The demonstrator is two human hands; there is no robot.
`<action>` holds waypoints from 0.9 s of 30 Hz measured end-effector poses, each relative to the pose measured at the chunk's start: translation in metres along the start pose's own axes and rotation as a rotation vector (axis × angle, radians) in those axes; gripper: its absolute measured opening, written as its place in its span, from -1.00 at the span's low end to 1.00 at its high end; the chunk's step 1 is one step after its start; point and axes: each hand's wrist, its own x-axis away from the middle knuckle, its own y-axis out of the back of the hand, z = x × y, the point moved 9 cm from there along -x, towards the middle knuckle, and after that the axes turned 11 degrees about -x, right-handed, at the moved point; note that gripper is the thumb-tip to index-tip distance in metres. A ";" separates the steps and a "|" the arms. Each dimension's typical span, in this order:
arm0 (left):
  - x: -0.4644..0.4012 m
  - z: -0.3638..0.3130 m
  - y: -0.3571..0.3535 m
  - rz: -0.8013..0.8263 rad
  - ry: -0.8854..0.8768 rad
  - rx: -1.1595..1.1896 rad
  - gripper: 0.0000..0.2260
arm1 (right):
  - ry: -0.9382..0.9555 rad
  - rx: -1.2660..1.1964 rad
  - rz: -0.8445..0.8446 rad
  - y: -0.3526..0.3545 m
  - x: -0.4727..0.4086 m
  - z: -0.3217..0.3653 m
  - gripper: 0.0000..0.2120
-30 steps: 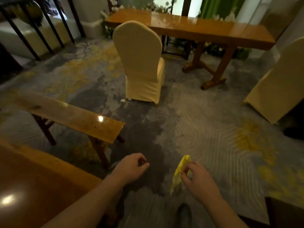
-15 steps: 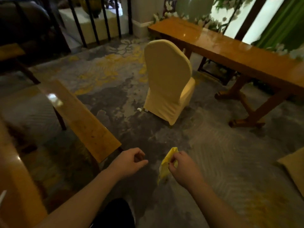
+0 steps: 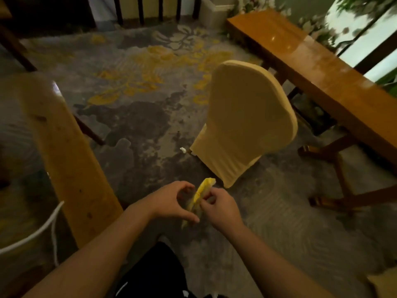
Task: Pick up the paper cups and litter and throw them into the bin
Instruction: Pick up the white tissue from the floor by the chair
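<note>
Head: right hand [image 3: 221,209] pinches yellow wrapper [image 3: 200,193]; left hand [image 3: 171,203] cupped beside

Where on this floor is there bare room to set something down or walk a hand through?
Open carpet lies between the wooden bench and the covered chair, back to the railing. The long table top looks bare. It is tight between chair and table, and a white scrap lies beside the chair's foot.

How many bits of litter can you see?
2: a yellow wrapper held in the right hand, and a small white scrap on the carpet beside the covered chair. More may be hidden.
</note>
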 end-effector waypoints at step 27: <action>-0.233 0.310 0.047 -0.575 0.856 0.098 -0.87 | -0.058 0.404 0.567 -0.232 -0.549 -0.159 -0.78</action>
